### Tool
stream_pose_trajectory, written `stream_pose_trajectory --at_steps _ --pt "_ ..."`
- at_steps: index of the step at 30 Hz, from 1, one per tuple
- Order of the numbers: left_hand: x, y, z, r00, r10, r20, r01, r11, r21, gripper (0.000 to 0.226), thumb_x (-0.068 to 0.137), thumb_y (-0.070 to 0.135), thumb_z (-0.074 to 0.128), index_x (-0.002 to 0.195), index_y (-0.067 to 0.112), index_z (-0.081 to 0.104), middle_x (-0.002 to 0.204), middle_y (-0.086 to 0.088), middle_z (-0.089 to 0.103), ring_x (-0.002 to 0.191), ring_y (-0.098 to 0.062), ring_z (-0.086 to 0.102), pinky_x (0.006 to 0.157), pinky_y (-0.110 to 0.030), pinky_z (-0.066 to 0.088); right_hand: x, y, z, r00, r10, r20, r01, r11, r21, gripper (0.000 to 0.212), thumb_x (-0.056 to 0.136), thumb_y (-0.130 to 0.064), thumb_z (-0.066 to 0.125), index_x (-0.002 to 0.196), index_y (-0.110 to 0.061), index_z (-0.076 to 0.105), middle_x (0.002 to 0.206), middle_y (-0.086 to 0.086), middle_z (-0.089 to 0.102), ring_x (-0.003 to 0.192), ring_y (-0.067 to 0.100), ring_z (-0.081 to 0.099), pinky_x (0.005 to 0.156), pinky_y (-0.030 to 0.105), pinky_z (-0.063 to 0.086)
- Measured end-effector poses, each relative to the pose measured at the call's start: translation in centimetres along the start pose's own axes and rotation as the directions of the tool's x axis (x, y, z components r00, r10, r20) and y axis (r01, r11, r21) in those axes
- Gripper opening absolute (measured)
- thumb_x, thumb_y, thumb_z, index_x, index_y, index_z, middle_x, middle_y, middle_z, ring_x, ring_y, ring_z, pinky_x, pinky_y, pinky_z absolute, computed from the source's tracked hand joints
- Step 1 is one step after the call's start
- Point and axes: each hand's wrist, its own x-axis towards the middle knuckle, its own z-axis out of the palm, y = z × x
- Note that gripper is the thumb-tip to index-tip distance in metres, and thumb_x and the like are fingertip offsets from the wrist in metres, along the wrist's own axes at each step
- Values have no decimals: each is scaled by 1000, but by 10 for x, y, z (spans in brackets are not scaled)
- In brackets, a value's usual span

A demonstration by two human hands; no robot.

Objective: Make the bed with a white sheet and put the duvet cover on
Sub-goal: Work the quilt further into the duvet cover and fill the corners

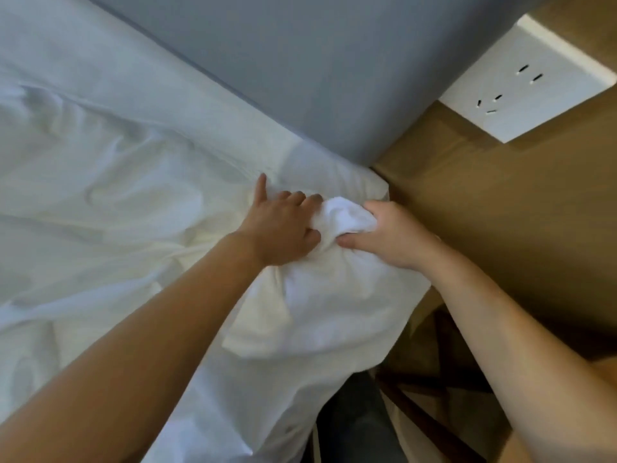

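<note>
White sheet (pixel 100 182) lies rumpled below the grey headboard (pixel 283 61), bunched into a wad at the corner beneath the headboard's right end. Left hand (pixel 280 225) and right hand (pixel 390 235) both clench that wad, fingers (pixel 297 198) curled into the cloth. Right of the headboard, a socket (pixel 527 78) sits on the tan wall (pixel 500 212).

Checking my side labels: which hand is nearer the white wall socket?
Right. The right hand grips the bunched sheet at the bed corner, below-left of the socket; the left hand grips the same bunch farther left.
</note>
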Motion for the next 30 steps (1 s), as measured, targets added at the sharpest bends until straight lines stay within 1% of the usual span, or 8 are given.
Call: stream_pose_trajectory --at_steps 3,5,9,12,16,20,24,30 --pt "-2 -13 -6 1000 27 -13 -26 999 23 38 94 47 32 92 13 46 84 -8 63 89 -33 60 77 -36 39 1 12 6 987 91 129 -86 995 -47 51 66 -63 70 93 -23 52 85 -12 54 77 6 54 60 23 42" --pt "-17 -26 -19 995 30 -95 -36 997 -64 48 84 59 26 74 16 44 62 -2 48 71 -32 56 58 -31 34 1 24 7 948 171 268 -154 985 -84 81 54 -74 69 117 -26 53 110 -12 58 99 11 56 82 32 49" --pt "-41 -67 -58 978 -30 -206 -17 975 -221 49 63 66 29 59 20 44 53 1 47 56 -24 46 57 -30 36 -1 44 10 935 159 317 -139 987 -85 84 57 -69 72 129 -35 47 121 -16 53 110 10 51 94 29 43" --pt "-40 -99 -79 970 -128 -208 89 978 -188 63 58 72 32 64 12 53 57 -5 51 62 -29 49 62 -35 42 2 40 16 994 67 91 -70 997 21 52 70 -54 72 111 -26 59 104 -10 60 96 12 57 78 25 46" --pt "-24 -130 -90 929 -183 -323 243 957 156 73 64 86 42 78 15 51 62 -4 48 69 -31 51 65 -33 35 24 13 5 969 -24 -247 66 985 160 34 70 -40 77 93 -19 61 93 -5 64 84 15 60 69 29 46" --pt "-5 -121 -66 947 -46 -319 154 933 324 58 83 65 44 96 8 49 83 -16 64 77 -36 61 67 -34 28 45 14 11 964 125 -233 -151 984 -99 68 71 -52 73 121 -9 54 119 11 61 104 27 57 77 30 41" --pt "-7 -133 -51 948 -52 -315 155 937 312 67 78 73 27 91 10 46 77 -12 60 68 -32 57 63 -32 27 46 31 9 970 209 -125 -232 948 -216 100 56 -72 69 134 -13 43 127 10 54 104 26 55 69 29 35" --pt "-3 -142 -35 960 -106 -258 171 955 244 70 82 70 32 118 15 54 97 -13 67 88 -35 62 67 -34 35 29 74 9 955 272 119 -268 962 -53 42 75 -39 76 109 -19 62 103 2 63 93 20 56 78 34 45"
